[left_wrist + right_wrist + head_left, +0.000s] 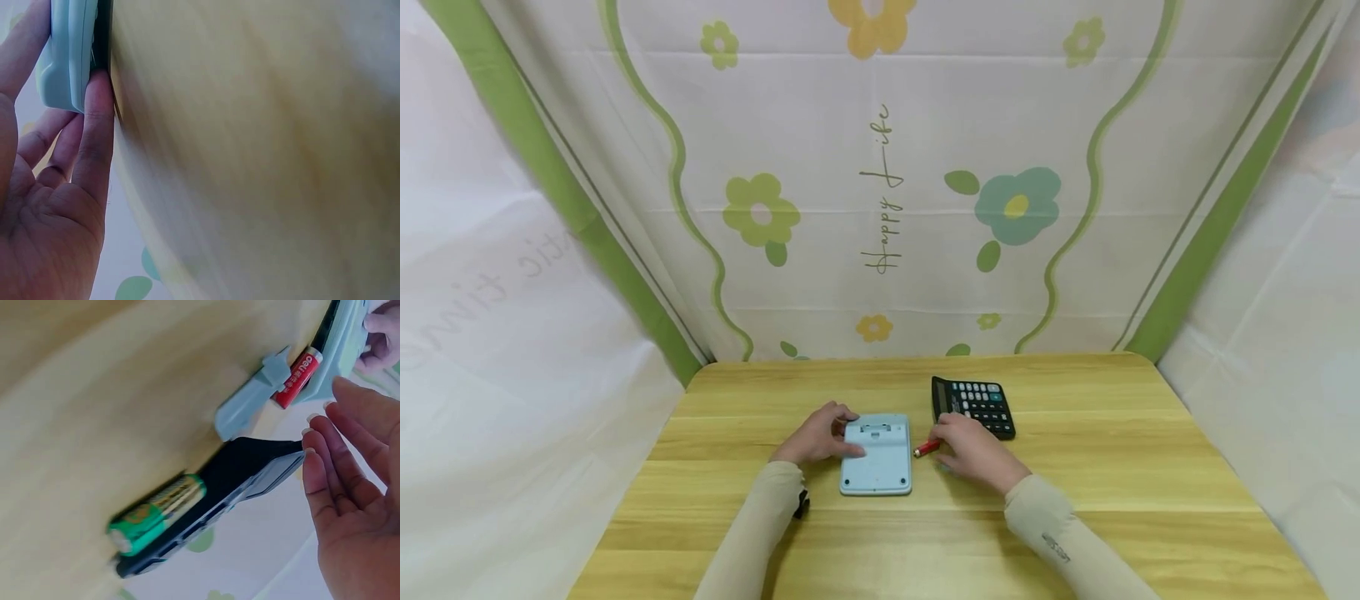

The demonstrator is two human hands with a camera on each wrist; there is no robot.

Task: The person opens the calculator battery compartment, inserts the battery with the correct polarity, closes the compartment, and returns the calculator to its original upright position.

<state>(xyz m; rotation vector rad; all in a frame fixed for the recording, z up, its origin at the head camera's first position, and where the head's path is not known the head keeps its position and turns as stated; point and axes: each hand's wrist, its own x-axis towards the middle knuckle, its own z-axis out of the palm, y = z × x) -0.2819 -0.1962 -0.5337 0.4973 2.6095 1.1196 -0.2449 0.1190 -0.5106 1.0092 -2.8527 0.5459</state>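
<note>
A light blue calculator [876, 458] lies back side up on the table, its battery slot showing near the far edge. My left hand [820, 435] grips its left side, thumb on the back; in the left wrist view a finger reaches under the calculator's edge [65, 56]. Just right of the calculator is a red battery [927, 448]. My right hand [977, 450] hovers beside it with loosely bent fingers; the right wrist view shows the fingertips apart from the battery [299, 378]. A light blue battery cover [250, 397] lies beside that battery, mostly hidden by the hand in the head view.
Behind my right hand sits a black calculator [981, 404], keys up. A green battery [156, 512] lies alongside it, hidden in the head view. The wooden table [760, 392] meets a white flowered cloth [820, 275] at its far edge.
</note>
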